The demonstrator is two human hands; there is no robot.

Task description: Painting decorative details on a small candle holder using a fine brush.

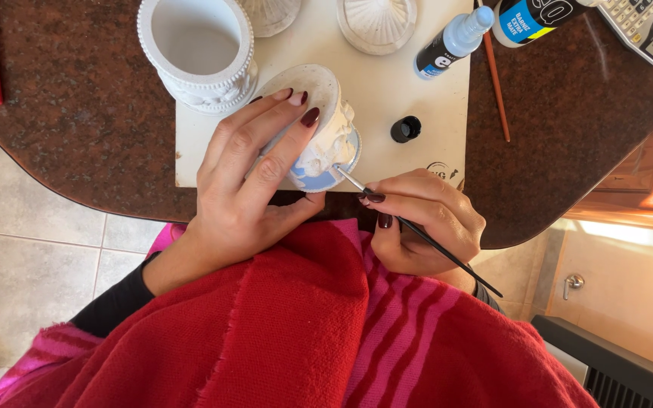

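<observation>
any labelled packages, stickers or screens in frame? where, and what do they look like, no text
Small bottle: top centre on the white board, lying tilted, pale blue nozzle, black and blue label.
Large bottle: top right, cut off by the frame, black with blue and yellow label.
Calculator: top right corner, grey keys, grey screen.
Board mark: dark print at the board's lower right corner.

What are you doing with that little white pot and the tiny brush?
A person is painting a small white plaster pot. The left hand holds it tipped on its side over a pale board, and the right hand touches a thin paintbrush to the pot's rim, where some light blue shows. A bigger white pot, a small open bottle and its black cap sit nearby.
</observation>
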